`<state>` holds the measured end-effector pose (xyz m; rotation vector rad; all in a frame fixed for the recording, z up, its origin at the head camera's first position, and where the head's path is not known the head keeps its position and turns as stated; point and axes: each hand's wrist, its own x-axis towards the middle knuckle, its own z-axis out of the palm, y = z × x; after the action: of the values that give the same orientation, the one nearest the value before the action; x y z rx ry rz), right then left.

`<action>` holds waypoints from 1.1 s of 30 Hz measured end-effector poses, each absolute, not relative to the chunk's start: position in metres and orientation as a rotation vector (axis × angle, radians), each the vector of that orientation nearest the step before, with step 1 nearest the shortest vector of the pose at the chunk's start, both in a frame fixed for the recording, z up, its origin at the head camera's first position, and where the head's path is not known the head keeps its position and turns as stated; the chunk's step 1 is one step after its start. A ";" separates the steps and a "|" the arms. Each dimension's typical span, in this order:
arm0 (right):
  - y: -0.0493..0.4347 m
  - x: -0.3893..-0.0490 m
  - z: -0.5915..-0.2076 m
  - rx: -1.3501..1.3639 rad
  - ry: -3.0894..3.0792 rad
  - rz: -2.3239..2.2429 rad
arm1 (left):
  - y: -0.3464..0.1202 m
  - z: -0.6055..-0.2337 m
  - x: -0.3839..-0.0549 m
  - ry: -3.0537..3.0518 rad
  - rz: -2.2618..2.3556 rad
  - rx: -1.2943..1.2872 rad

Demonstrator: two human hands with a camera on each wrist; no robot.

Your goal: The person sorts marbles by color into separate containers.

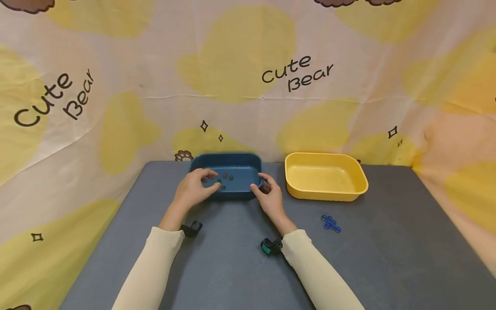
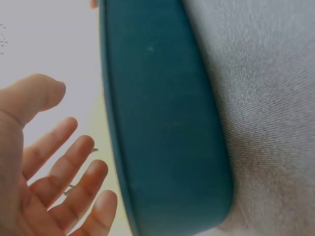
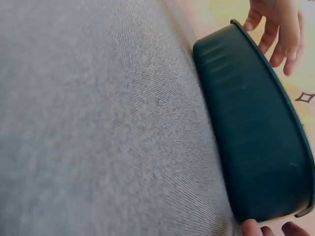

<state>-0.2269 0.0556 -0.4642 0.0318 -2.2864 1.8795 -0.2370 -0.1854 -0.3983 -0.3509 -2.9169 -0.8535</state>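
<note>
A dark blue rectangular bin [image 1: 240,191] stands at the back of the table, with several small brownish and greenish marbles [image 1: 231,178] on its floor. Over its left end reaches the left hand [image 1: 193,188]. In the left wrist view its thumb and fingers [image 2: 78,189] are spread apart, loosely bent, with nothing between them. At the bin's right end is the right hand [image 1: 272,199], its thumb near the front corner and its fingers near the side rim. The right wrist view shows only fingertips [image 3: 251,228] at the bin's end wall; whether all touch is unclear.
A yellow bin [image 1: 325,193] stands to the right of the blue one. In front of it, several blue marbles [image 1: 330,223] lie clustered on the grey table [image 1: 224,267]. A printed cloth [image 1: 232,64] hangs behind the table. Each wrist wears a black camera strap [image 1: 191,229].
</note>
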 end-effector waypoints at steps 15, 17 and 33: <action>0.078 -0.180 -0.431 0.162 -2.453 1.749 | -0.190 -0.394 -0.190 -2.790 -0.895 -0.335; 0.085 -0.173 -0.425 0.202 -2.485 1.739 | -0.189 -0.394 -0.186 -2.777 -0.905 -0.344; 0.148 -0.141 -0.410 0.334 -2.516 1.543 | -0.147 -0.396 -0.186 -2.657 -1.122 -0.471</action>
<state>-0.1408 0.1475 -0.4101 0.3341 -2.5156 1.5430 -0.1858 -0.1468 -0.3957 -0.4705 -2.6567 -1.1224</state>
